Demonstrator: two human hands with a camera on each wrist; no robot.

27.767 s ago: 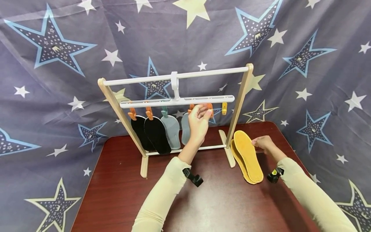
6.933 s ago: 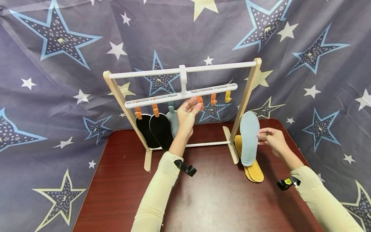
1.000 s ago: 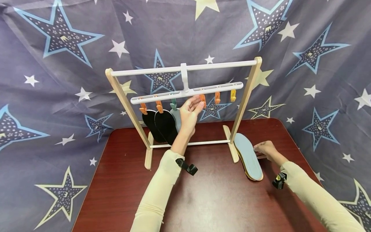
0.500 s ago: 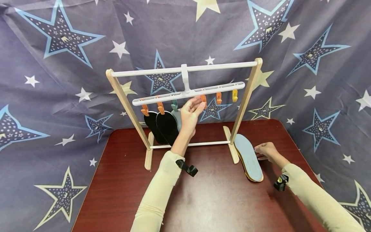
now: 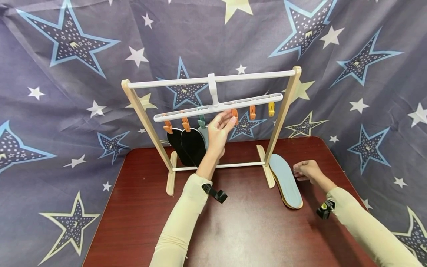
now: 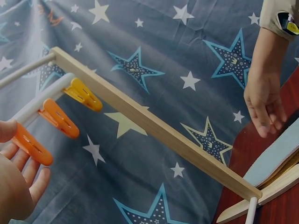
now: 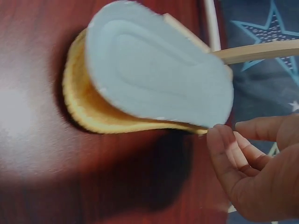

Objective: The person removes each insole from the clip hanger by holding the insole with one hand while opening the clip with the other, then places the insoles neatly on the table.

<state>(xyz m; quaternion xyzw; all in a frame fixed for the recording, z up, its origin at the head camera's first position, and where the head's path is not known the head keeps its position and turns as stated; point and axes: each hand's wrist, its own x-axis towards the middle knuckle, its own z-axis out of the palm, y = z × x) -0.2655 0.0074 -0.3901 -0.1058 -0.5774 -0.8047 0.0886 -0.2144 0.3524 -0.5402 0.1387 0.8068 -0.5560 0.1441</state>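
Observation:
My left hand [image 5: 217,135] pinches an orange clothespin [image 6: 32,148] between thumb and fingers, below the white clip hanger [image 5: 186,113]. Nothing hangs from that clothespin. On the table at the right, a light blue insole [image 5: 286,181] lies on top of yellow insoles [image 7: 77,100]. Just right of it is my right hand [image 5: 308,171], its fingers loosely bent and holding nothing. In the right wrist view, the fingertips look very near the blue insole's edge. Two black insoles [image 5: 193,146] and a second blue insole [image 5: 204,135], partly behind my left hand, hang from clothespins on the left half.
A wooden stand with a white top rod [image 5: 253,76] carries the hanger. Right of my left hand hang an orange clothespin [image 5: 252,112] and a yellow clothespin [image 5: 271,109], both without insoles. The stand's right foot [image 5: 265,167] sits beside the insole pile. A star-printed cloth [image 5: 90,129] closes the back.
The blue insole, hanging from the clothespin earlier, was taken by my right hand and laid on the yellow insoles. My right hand has since let go. My left hand stays at the orange clothespin.

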